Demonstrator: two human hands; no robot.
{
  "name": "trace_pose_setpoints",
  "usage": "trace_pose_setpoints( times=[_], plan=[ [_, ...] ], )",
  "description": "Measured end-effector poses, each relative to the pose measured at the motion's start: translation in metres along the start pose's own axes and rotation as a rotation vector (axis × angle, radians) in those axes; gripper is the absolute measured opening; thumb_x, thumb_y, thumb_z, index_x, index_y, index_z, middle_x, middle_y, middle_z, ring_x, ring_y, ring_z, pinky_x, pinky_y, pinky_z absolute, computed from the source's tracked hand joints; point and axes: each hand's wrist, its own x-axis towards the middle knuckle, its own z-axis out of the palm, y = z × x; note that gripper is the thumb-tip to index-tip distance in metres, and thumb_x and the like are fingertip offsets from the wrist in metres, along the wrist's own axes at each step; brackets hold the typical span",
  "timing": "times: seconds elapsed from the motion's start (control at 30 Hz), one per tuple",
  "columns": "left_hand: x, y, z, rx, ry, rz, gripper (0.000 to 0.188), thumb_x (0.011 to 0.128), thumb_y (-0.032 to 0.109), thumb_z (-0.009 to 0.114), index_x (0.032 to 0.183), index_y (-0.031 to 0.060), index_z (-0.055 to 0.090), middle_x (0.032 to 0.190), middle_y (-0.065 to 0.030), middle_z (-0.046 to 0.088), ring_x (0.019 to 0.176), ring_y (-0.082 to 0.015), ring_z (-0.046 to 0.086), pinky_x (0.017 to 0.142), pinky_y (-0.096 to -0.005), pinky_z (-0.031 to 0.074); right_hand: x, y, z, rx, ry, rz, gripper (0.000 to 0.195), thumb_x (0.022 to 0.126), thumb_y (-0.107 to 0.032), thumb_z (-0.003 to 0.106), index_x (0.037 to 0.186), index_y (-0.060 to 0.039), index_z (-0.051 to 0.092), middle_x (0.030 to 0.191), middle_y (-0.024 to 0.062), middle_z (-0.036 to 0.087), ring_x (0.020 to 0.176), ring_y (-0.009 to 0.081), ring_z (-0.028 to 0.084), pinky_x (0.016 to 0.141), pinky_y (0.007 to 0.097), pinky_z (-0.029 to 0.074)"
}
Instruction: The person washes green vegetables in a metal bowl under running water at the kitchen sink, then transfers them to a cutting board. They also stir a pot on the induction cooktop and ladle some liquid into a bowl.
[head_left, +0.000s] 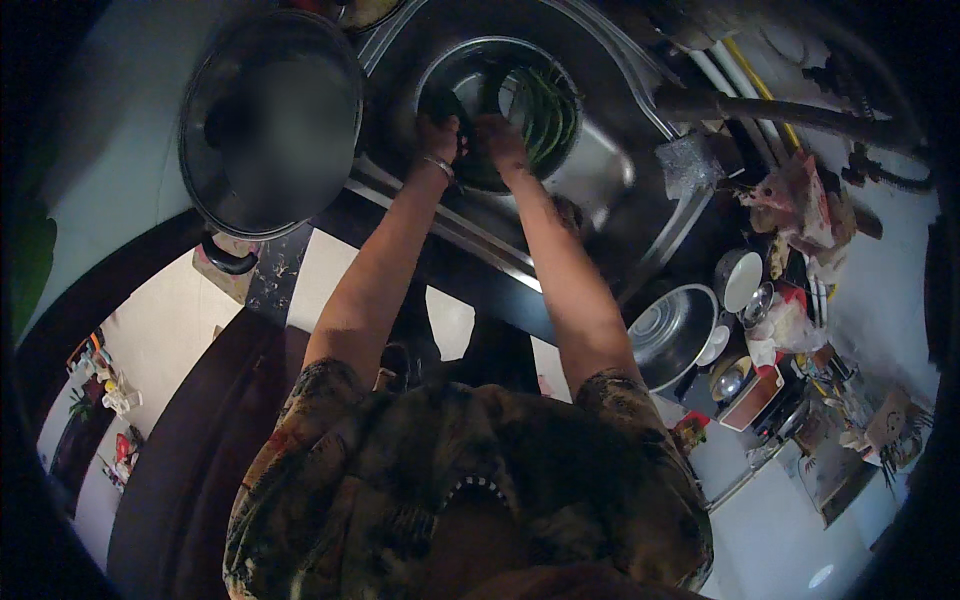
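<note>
A round metal basin (568, 161) stands in a stainless steel sink (611, 165). Long green vegetable stalks (553, 112) lie curved along its right side. My left hand (441, 140) is over the basin's left part, fingers bent against dark leafy greens (442, 101); shade hides whether it grips them. Close beside it, my right hand (501, 142) reaches down into the basin next to the stalks, and its fingertips are too dark to make out. The two hands are near each other, with a dark gap between them. A bracelet circles my left wrist.
Left of the sink is a large dark pan (277, 142) with a black handle (227, 256). A faucet (772, 112) juts in from the right. Past the sink's lower right are a metal bowl (675, 337), a white bowl (741, 279) and crumpled plastic bags (787, 326).
</note>
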Motion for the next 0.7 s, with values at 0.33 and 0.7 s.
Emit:
trace_pose_setpoints(
  times=[0.33,0.7],
  plan=[
    [0.009,-0.016,-0.002,-0.054,-0.040,0.270,0.030,0.086,0.032,0.055,0.101,0.0058,0.054,0.082,-0.0085,0.059,0.059,-0.0163,0.056,0.042,-0.0261,0.043,-0.030,-0.071,-0.034,1.050,-0.108,0.190,0.026,0.084,-0.019,0.054,0.104,-0.0019,0.055,0.093,0.0124,0.060,0.077,0.0231,0.060,0.069,0.0341,0.049],
    [-0.039,-0.017,0.023,0.599,0.027,0.534,0.050,0.092,0.043,0.037,0.123,0.0047,0.044,0.102,-0.0147,0.059,0.084,-0.0239,0.060,0.074,-0.0338,0.047,-0.004,-0.074,-0.030,0.464,0.200,0.191,0.034,0.086,-0.030,0.052,0.106,-0.0025,0.054,0.103,0.0184,0.057,0.094,0.0281,0.056,0.084,0.0366,0.041]
  ],
)
